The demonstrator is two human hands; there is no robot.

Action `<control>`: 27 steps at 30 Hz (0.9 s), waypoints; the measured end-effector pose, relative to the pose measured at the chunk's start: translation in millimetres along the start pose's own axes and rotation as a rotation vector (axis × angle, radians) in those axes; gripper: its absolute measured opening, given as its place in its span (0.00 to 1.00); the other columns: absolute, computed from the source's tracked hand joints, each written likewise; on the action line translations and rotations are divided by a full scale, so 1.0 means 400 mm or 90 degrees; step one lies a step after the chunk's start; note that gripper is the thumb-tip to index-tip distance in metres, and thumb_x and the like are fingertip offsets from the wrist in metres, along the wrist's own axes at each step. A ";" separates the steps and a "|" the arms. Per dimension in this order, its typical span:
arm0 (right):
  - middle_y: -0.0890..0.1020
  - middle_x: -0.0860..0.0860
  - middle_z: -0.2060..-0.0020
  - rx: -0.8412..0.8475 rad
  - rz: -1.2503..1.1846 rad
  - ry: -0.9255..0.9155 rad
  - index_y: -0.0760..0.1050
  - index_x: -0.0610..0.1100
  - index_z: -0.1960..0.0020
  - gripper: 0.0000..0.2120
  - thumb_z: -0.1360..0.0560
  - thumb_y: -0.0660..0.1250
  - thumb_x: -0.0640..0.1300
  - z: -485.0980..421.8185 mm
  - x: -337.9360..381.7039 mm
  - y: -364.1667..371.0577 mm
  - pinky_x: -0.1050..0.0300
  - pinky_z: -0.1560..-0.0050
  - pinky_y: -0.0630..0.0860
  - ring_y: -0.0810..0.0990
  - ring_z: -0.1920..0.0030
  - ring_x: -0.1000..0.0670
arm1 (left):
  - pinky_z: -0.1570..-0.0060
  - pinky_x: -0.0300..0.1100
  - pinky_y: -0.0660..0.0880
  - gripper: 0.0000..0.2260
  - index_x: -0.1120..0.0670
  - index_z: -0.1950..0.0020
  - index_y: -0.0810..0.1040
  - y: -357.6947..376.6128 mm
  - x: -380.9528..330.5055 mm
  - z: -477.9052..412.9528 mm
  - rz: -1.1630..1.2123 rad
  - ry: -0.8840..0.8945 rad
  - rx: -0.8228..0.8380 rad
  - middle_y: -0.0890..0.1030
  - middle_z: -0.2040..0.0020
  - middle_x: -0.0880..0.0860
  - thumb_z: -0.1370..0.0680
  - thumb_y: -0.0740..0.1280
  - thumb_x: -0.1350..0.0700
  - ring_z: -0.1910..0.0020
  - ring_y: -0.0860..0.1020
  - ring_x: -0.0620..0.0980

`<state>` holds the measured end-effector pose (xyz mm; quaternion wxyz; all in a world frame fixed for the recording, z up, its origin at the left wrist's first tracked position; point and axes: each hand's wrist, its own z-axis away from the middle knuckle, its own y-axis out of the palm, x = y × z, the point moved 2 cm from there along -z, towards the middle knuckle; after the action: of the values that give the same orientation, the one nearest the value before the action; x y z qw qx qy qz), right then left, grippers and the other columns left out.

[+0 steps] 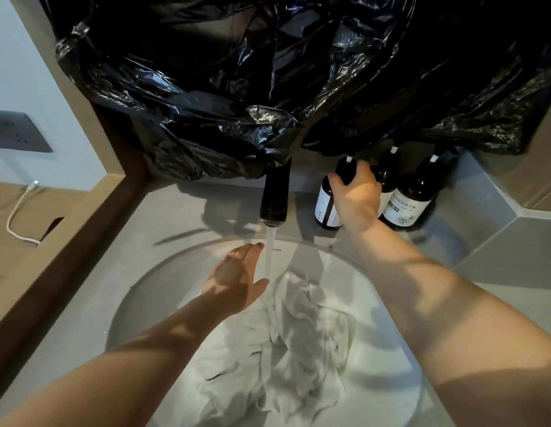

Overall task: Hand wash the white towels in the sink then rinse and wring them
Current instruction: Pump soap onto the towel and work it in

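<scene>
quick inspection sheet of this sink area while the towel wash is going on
surface: grey counter with a round sink set in it
job's things: white towels heaped in the sink; faucet running
clutter: three dark bottles at the back; black plastic bag hanging above
hands: left hand open beside the water; right hand grips the top of the bottle nearest the faucet
cables: white cable on the wooden ledge, left
surroundings: socket panel on the left wall
</scene>
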<state>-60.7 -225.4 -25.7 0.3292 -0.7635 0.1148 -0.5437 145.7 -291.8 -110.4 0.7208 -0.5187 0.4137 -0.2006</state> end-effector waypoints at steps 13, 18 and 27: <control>0.79 0.55 0.53 0.096 -0.351 -0.021 0.72 0.45 0.40 0.13 0.24 0.67 0.42 0.242 -0.023 -0.076 0.68 0.52 0.72 0.77 0.50 0.57 | 0.32 0.43 0.64 0.30 0.54 0.24 0.58 0.011 0.033 0.075 0.019 -0.009 -0.042 0.65 0.27 0.52 0.22 0.65 0.49 0.28 0.65 0.51; 0.77 0.54 0.48 0.235 -0.334 0.067 0.65 0.48 0.32 0.18 0.21 0.63 0.42 0.334 -0.075 -0.031 0.62 0.48 0.68 0.77 0.45 0.52 | 0.34 0.48 0.68 0.29 0.55 0.24 0.60 0.036 0.034 0.120 0.032 -0.012 -0.019 0.68 0.28 0.53 0.22 0.66 0.51 0.31 0.67 0.55; 0.78 0.48 0.45 0.445 -0.123 0.114 0.48 0.52 0.24 0.30 0.20 0.60 0.45 0.414 -0.168 0.033 0.56 0.48 0.69 0.76 0.47 0.48 | 0.32 0.43 0.65 0.29 0.51 0.23 0.57 0.092 0.060 0.155 -0.030 -0.019 0.124 0.64 0.27 0.49 0.22 0.62 0.46 0.28 0.63 0.48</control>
<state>66.0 -137.0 -116.7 0.5056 -0.5618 -0.1223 -0.6433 204.3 -259.0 -145.7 0.7691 -0.4585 0.3692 -0.2491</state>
